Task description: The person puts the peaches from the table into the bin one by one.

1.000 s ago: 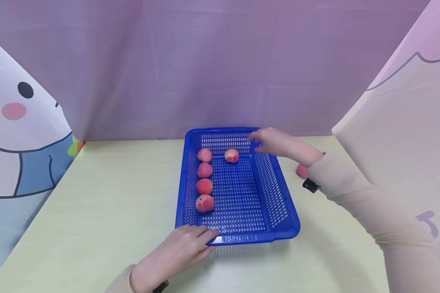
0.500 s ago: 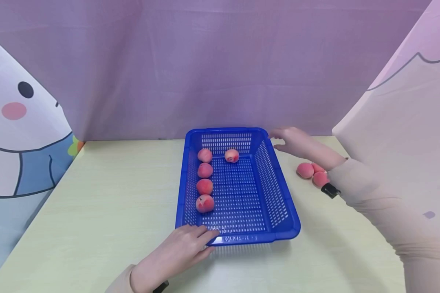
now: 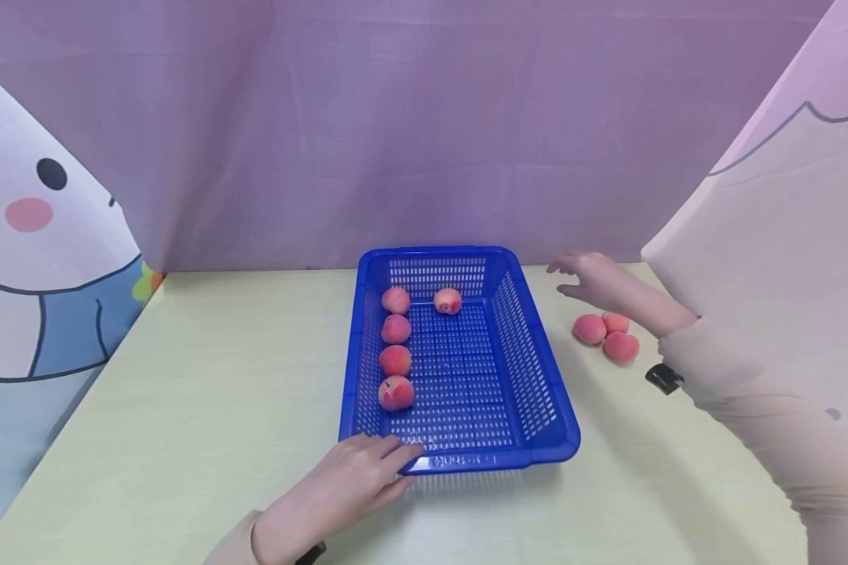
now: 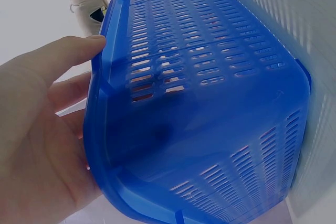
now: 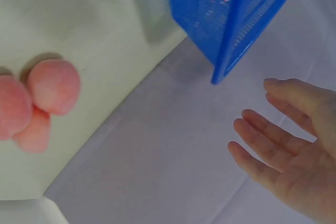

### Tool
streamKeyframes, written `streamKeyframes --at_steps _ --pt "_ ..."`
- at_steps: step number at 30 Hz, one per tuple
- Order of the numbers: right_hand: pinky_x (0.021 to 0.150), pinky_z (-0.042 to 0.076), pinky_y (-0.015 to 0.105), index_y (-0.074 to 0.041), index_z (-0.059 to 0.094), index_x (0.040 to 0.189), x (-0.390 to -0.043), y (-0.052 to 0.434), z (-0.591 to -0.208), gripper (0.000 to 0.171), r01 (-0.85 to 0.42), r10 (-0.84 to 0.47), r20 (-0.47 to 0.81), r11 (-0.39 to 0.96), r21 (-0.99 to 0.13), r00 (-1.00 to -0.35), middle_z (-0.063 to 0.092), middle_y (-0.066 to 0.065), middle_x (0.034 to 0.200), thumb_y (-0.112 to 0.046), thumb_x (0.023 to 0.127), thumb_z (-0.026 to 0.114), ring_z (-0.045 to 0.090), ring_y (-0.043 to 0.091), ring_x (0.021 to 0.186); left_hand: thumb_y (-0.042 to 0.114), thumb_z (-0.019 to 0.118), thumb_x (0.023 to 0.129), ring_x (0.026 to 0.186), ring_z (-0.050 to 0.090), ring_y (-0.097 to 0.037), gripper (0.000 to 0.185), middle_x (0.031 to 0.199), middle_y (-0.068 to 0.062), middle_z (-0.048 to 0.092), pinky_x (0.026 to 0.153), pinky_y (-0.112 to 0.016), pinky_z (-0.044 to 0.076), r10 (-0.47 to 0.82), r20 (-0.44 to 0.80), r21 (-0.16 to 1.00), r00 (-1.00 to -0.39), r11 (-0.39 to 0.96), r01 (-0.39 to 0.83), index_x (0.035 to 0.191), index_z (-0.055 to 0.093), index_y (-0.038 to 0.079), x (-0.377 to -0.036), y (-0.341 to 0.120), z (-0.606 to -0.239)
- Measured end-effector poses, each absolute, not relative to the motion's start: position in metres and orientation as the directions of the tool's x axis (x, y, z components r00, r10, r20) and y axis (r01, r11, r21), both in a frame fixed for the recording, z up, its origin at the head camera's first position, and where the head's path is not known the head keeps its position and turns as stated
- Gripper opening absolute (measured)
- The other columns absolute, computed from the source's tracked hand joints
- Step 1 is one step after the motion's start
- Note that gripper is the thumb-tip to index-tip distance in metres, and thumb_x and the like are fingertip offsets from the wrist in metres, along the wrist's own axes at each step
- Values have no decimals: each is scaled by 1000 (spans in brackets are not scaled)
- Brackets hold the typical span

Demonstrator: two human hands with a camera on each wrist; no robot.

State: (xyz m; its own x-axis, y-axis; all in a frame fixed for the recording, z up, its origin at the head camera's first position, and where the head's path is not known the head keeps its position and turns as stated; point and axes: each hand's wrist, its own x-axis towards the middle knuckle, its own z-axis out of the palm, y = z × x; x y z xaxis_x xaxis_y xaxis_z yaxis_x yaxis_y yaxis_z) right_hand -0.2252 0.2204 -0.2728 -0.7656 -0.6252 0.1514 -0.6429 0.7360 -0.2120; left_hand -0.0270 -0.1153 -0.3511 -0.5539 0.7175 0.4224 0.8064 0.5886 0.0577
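From the head camera I see my left hand (image 3: 339, 490) resting on the near rim of the blue basket (image 3: 537, 369), fingers laid flat over the lip and thumb tucked under it on the bench (image 3: 205, 377). Just beyond that hand, inside the basket, four peaches (image 3: 396, 349) stand in a row along its left wall, and a fifth peach (image 3: 447, 300) lies farther off near the back wall. My right hand (image 3: 593, 278) hovers above the bench beside the basket's far right corner, fingers straight and spread, holding nothing. Just nearer to me than that hand, three loose peaches (image 3: 605, 336) sit bunched together on the bench, touching one another and apart from the basket. A purple curtain (image 3: 424, 125) hangs past both hands.

In the left wrist camera, my left hand (image 4: 39, 145) fills the left side, with the fingers (image 4: 73, 51) straight along the basket's (image 4: 210, 129) rim, so it steadies the basket without curling round it. Red fruit shows faintly through the slots.

In the right wrist camera, my right hand (image 5: 291, 156) is open with relaxed, parted fingers and nothing in it. A corner of the basket (image 5: 231, 14) is just above the fingertips, not touching. The three loose peaches (image 5: 37, 100) lie well to the left of the hand on the bench (image 5: 79, 19).
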Motion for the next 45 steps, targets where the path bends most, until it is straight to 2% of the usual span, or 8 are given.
streamKeyframes --at_steps 8,15,23,28,34,38,45 --pt "71 47 44 9 59 96 -223 241 -281 28 -620 -602 150 756 -212 -785 60 21 88 6 70 67 58 34 80 29 63 80 66 58 -8 24 79 3 62 58 -21 46 713 426 53 -557 595 802 97 63 12 -27 -115 -352" --pt "74 46 46 9 59 100 -219 255 -289 29 -548 -549 60 810 -211 -834 61 21 90 3 73 65 57 35 84 29 64 79 66 59 -8 25 80 3 63 59 -21 47 716 408 62 -567 597 800 97 63 12 -27 -115 -351" --pt "74 45 47 8 59 100 -212 270 -300 30 -521 -524 49 826 -216 -850 61 21 89 0 72 66 57 36 84 29 64 80 67 59 -8 26 81 3 63 60 -22 47 719 383 61 -580 606 793 98 63 12 -26 -114 -349" --pt "73 46 47 8 59 99 -208 279 -308 28 -496 -503 38 833 -247 -864 61 21 89 1 73 65 58 37 83 29 63 80 69 60 -9 26 82 2 64 62 -23 48 719 365 76 -592 611 788 99 63 12 -25 -115 -348" --pt "72 46 47 11 60 96 -202 291 -319 23 -465 -475 39 838 -284 -879 62 21 85 2 74 60 58 37 79 29 64 80 68 60 -9 26 81 2 63 60 -22 48 720 386 59 -576 604 795 99 63 12 -25 -115 -349" --pt "75 43 50 11 60 97 -199 298 -325 24 -444 -459 27 839 -314 -888 61 24 89 4 74 60 56 40 85 27 68 76 66 58 -8 27 79 3 62 58 -21 46 720 420 30 -553 598 801 97 63 12 -25 -115 -350" --pt "77 42 51 12 58 101 -197 306 -336 30 -421 -447 5 837 -350 -894 59 27 97 2 73 62 54 42 89 28 66 77 66 59 -8 26 79 3 62 58 -21 46 718 423 32 -553 598 801 98 63 12 -25 -116 -350"
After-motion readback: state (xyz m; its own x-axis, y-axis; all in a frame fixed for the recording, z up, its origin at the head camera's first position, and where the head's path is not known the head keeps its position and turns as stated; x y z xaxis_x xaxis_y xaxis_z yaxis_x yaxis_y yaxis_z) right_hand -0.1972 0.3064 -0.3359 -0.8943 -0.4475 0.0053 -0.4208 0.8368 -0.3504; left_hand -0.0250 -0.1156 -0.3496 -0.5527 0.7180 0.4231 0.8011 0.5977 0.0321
